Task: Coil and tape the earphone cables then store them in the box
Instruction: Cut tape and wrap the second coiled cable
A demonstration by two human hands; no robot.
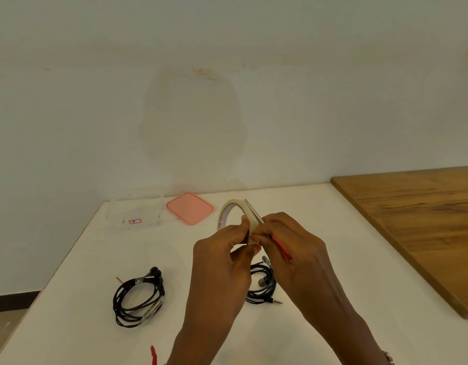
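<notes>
Wooden board [422, 219] (right), white wall [227, 88]

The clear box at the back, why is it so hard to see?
In the head view the clear box is see-through and pale against the white table and wall, slightly soft; only its red label and faint edges show. The pink lid beside it stands out.

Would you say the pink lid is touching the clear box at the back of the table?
Apart. In the head view a strip of bare white table shows between the pink lid and the clear box to its left.
</notes>
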